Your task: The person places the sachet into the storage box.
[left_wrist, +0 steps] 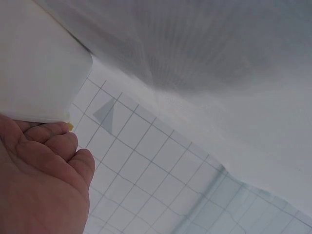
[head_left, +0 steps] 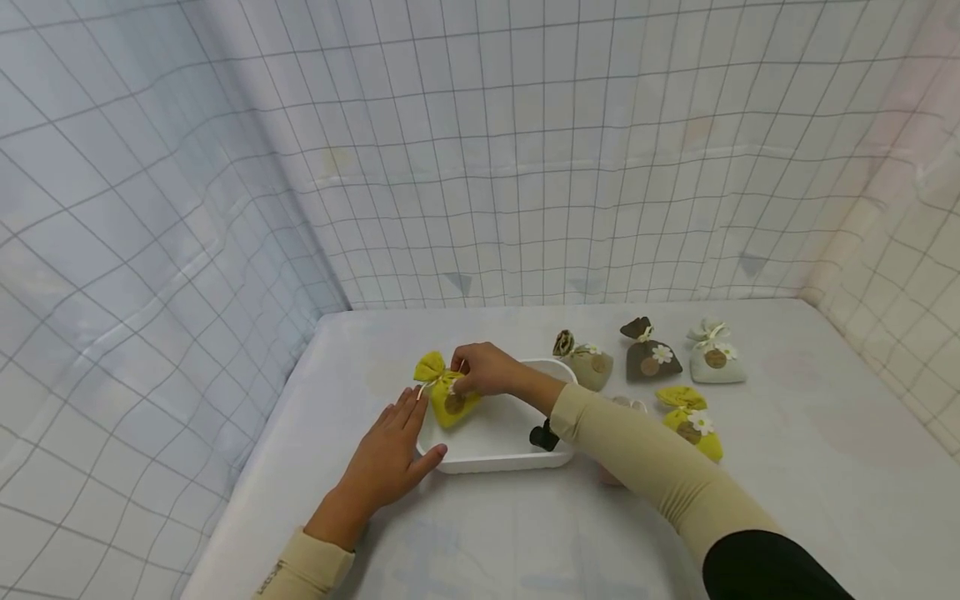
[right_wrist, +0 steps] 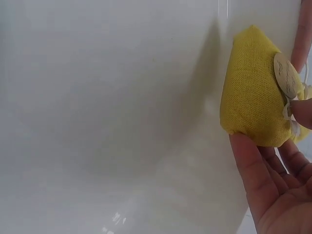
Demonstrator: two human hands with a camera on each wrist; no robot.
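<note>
Held pouch (head_left: 442, 414): bright yellow, plain fine weave; its round tag (right_wrist: 285, 75) tan with dark lettering, its cord (head_left: 425, 388) white. Tray (head_left: 487, 461): plain glossy white. Second yellow pouch (head_left: 708, 446): yellow, brown disc, white flower (head_left: 701, 422). Dark pouch (head_left: 641, 363): deep grey-brown, white flower, brown disc. Pale pouch (head_left: 726, 372): off-white, brown disc. Khaki pouch (head_left: 588, 372): dull grey-beige, its gathered top (head_left: 564, 342) dark and mottled to my eye. Sleeves (head_left: 645, 450): plain beige, dark marking at one cuff (head_left: 326, 562). Table cover (head_left: 510, 533): white. Curtain (head_left: 480, 125): white, ruled with a dark grey grid, a few grey triangles (head_left: 459, 283) among the squares.
</note>
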